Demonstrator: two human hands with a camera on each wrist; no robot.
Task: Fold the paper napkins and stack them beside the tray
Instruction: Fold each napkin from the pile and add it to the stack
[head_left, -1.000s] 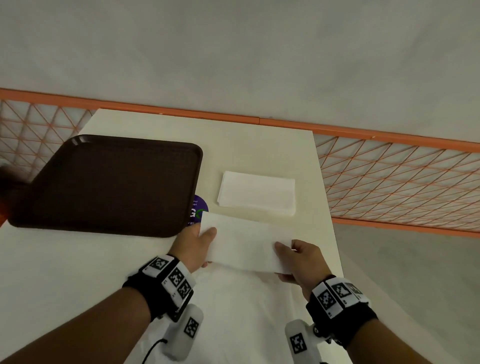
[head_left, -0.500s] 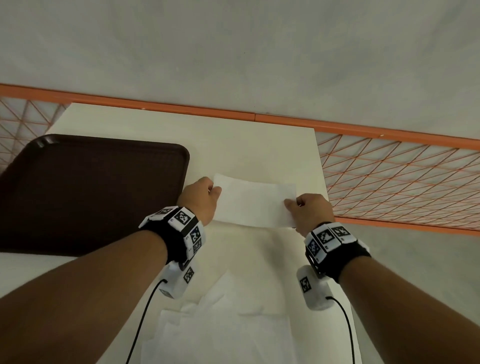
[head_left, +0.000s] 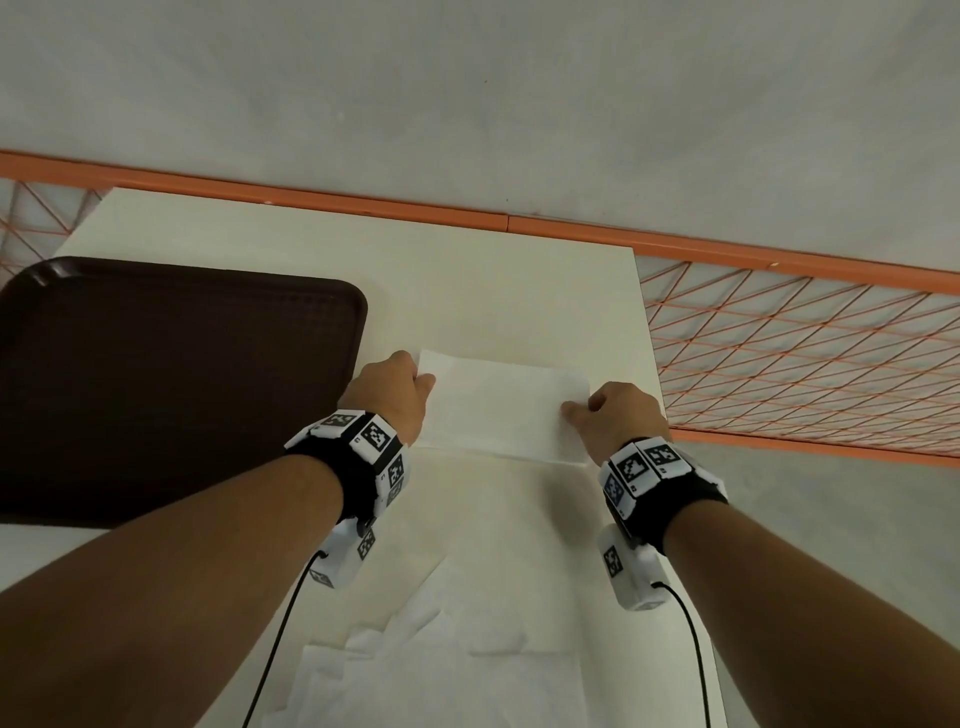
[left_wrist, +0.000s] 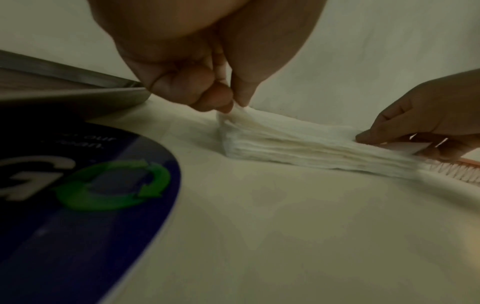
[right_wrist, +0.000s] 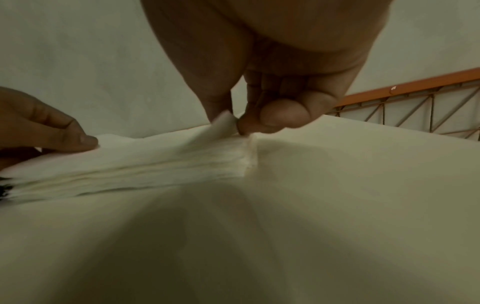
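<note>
Hands pinch the top folded napkin (head_left: 501, 402) at both ends so it lands square: your left hand (head_left: 390, 391) nips its left end, your right hand (head_left: 618, 415) its right end, over the stack (left_wrist: 306, 148) just right of the tray (head_left: 171, 379); unfolded napkins (head_left: 447, 670) wait near you

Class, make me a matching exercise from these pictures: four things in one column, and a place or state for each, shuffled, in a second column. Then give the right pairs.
1. tray
2. folded napkin
3. unfolded napkins
4. round sticker

A. pinched at both ends by left hand and right hand
B. lying loose at the table's near edge
C. dark brown, left of the stack
D. blue with green arrows

Pairs: 1-C, 2-A, 3-B, 4-D
</note>
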